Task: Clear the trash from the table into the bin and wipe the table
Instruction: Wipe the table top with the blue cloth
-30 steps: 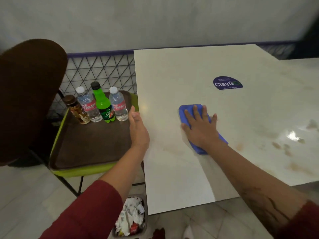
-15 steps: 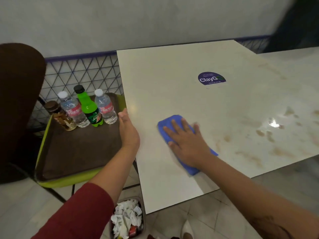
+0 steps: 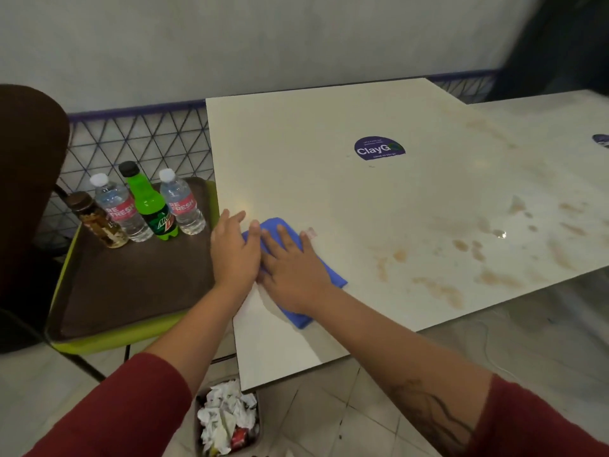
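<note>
On the left a tray [image 3: 131, 275] carries four bottles [image 3: 145, 206], and the bin [image 3: 227, 420] stands on the floor below the surface's near corner, full of crumpled paper. The left hand [image 3: 232, 252] lies open at the left edge of the surface [image 3: 313, 133], fingers straight, holding nothing, its thumb side against the right hand. Just to its right the blue cloth [image 3: 333, 277] lies flat on the surface, its long axis on a diagonal: the far end points toward the left edge, the near end toward the person's right. The right hand [image 3: 291, 268] presses flat on it, fingers spread and straight, roughly in line with that axis. Brown stains [image 3: 440, 288] lie to the right of the cloth, well apart from it, in a scatter across the near right part of the surface. The right hand is much the nearer to them, so the wiping probably has to go rightward, cloth broadside to the stains.
</note>
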Tool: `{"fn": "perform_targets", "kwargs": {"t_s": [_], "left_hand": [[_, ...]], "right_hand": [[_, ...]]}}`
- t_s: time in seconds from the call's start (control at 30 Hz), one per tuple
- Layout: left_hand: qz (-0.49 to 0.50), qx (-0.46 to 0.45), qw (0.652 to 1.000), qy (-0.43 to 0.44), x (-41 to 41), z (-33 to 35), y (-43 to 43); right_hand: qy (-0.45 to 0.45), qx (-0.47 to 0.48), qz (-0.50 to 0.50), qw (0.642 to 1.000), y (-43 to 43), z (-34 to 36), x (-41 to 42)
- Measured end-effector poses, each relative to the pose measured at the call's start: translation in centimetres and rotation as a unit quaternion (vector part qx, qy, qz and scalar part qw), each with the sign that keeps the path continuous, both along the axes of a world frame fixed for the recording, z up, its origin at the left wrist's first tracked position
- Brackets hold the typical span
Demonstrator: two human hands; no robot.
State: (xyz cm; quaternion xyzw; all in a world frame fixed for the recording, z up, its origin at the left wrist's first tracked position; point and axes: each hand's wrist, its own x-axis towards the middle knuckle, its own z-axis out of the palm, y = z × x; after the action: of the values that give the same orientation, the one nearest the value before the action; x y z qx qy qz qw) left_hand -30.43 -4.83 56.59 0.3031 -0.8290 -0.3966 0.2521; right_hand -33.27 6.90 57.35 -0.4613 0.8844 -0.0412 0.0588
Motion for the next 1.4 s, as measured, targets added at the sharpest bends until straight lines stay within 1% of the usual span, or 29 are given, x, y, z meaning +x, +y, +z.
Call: {"fn": "perform_targets", "kwargs": {"t_s": [0.1,0.23,0.3,0.4,0.47,0.57,0.67,0.77,0.83,0.97,1.03,1.13,1.2,1.27,1.33,1.4], "left_hand": [[-0.030,-0.066,0.996,-0.045,-0.1,0.4,3.2],[-0.065,-0.119,0.985,-0.102,0.0,0.6,8.7],[-0.076,-0.133,0.980,-0.124,0.0,0.4,10.6],[-0.063,-0.124,0.980,-0.143,0.0,0.6,12.7],[-0.045,-0.110,0.982,-0.143,0.1,0.6,13.6],[-0.033,-0.127,0.980,-0.147,0.2,0.4,14.2],[-0.025,-0.133,0.981,-0.136,0.3,0.2,14.4],[-0.017,-0.148,0.980,-0.132,0.4,-0.2,14.5],[-0.019,-0.157,0.978,-0.134,0.4,-0.5,14.5],[-0.016,-0.164,0.975,-0.147,0.3,-0.6,14.5],[-0.014,-0.170,0.973,-0.155,0.2,-0.7,14.5],[-0.011,-0.184,0.968,-0.171,0.0,-0.7,14.5],[-0.008,-0.184,0.967,-0.174,0.0,-0.6,14.5],[-0.005,-0.183,0.968,-0.174,0.0,-0.6,14.6],[-0.006,-0.181,0.968,-0.174,0.1,-0.7,14.5],[-0.008,-0.177,0.969,-0.172,0.1,-0.6,14.5]], "right_hand": [[-0.004,0.009,-0.016,1.000,6.3,-0.1,-1.2],[0.008,0.045,-0.111,0.993,14.3,-0.1,-6.6],[0.014,0.059,-0.153,0.986,15.7,-0.1,-9.3],[0.018,0.051,-0.179,0.982,13.9,-0.2,-10.5],[0.012,0.045,-0.162,0.986,11.8,-0.2,-9.6],[0.011,0.028,-0.078,0.997,10.6,-0.3,-6.7],[-0.003,0.010,-0.015,1.000,12.9,-0.3,-4.6],[-0.013,0.004,0.006,1.000,17.2,-0.3,-5.4],[-0.003,0.017,-0.014,1.000,20.5,-0.3,-7.5],[0.023,0.047,-0.106,0.993,24.8,-0.2,-13.3],[0.027,0.054,-0.143,0.988,24.0,-0.3,-14.9],[0.019,0.052,-0.173,0.983,19.8,-0.5,-14.9],[0.016,0.045,-0.147,0.988,16.8,-0.5,-13.5],[0.019,0.039,-0.093,0.995,14.8,-0.4,-11.4],[0.016,0.036,-0.038,0.998,14.6,-0.4,-9.6],[0.011,0.024,0.005,1.000,16.4,-0.3,-8.7]]}}
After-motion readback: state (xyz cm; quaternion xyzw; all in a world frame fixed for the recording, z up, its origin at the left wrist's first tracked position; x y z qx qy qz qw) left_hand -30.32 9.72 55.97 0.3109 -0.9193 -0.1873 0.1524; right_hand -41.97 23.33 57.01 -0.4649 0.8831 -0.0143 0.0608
